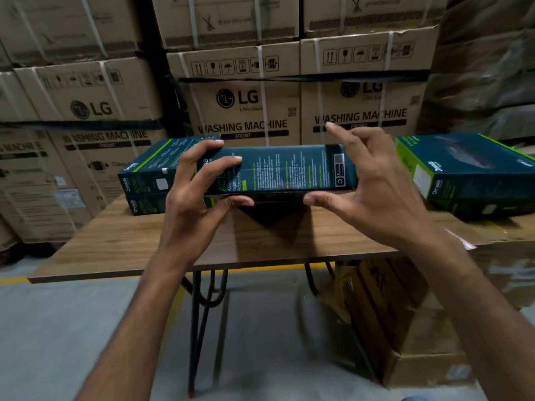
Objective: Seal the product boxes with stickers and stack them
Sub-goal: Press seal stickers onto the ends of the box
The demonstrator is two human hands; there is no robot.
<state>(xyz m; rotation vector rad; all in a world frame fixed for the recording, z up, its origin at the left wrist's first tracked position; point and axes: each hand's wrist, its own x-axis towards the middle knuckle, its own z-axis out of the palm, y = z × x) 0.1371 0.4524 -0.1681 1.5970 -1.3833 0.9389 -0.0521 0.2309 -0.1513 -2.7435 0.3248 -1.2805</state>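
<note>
A dark teal product box (286, 169) with green lettering is held in the air above the wooden table (139, 244), its narrow side facing me. My left hand (197, 192) grips its left end, fingers on top and thumb underneath. My right hand (367, 183) is at the right end: its thumb touches the lower edge, its fingers are spread and the index finger is raised off the box. Behind on the left stands a stack of two like boxes (150, 180). Another stack of boxes (469, 172) lies at the right.
Large brown washing machine cartons (246, 111) form a wall right behind the table. A brown carton (405, 328) sits on the floor under the table's right side. A small plastic-wrapped item (460, 241) lies at the table's right front edge. Grey floor with a yellow line lies in front.
</note>
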